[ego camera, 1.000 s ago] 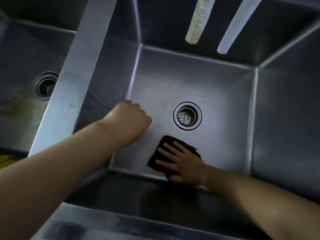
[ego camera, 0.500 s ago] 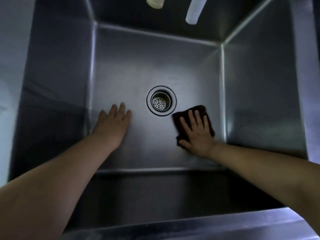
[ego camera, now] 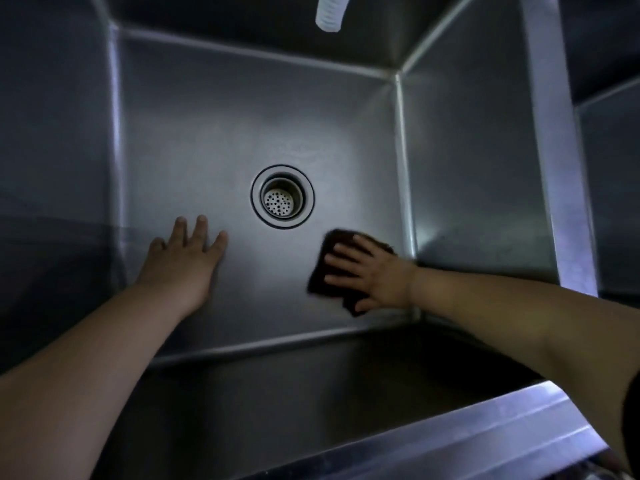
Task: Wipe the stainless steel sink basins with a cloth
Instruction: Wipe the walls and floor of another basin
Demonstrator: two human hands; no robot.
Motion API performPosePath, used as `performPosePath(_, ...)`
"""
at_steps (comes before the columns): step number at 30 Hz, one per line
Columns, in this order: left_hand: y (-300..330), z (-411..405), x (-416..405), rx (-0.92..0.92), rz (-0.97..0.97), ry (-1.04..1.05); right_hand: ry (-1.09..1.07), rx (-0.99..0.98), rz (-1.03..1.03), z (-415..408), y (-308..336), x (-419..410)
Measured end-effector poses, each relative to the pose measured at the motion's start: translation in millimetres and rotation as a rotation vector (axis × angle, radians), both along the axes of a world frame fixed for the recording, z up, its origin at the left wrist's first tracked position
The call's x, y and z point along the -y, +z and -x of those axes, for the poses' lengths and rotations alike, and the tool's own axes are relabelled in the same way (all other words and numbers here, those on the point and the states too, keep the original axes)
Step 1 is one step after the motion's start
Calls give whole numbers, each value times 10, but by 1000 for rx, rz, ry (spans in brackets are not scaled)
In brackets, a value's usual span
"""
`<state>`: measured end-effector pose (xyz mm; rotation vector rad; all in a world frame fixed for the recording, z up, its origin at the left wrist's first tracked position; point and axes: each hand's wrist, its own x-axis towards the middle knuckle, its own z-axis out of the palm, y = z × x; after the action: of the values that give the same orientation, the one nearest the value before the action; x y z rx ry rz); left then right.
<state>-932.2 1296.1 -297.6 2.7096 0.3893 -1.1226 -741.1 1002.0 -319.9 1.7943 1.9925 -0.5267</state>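
I look down into a deep stainless steel sink basin (ego camera: 242, 109) with a round drain strainer (ego camera: 282, 196) in the middle of its floor. A dark brown cloth (ego camera: 323, 271) lies flat on the floor at the near right, close to the right wall. My right hand (ego camera: 375, 275) presses on the cloth with fingers spread, pointing left. My left hand (ego camera: 183, 261) rests flat and empty on the basin floor to the left of the drain, fingers apart.
A white ribbed hose end (ego camera: 330, 12) hangs at the top. A steel divider (ego camera: 554, 150) on the right separates this basin from another basin (ego camera: 613, 185). The sink's front rim (ego camera: 467, 434) runs along the bottom right.
My right hand slid the cloth from the near middle of the floor to the right corner, and now its fingers point left. My left hand opened flat. The view shifted right.
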Motion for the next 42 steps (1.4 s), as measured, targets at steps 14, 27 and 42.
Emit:
performPosePath(14, 60, -46, -19, -40, 47, 5, -2081, -61, 168, 1003, -77, -1026)
performPosePath(27, 21, -68, -13, -62, 38, 0, -2022, 182, -182, 495, -202, -757)
performPosePath(42, -29, -47, -9, -55, 56, 34, -1066, 11, -390, 165, -223, -1342)
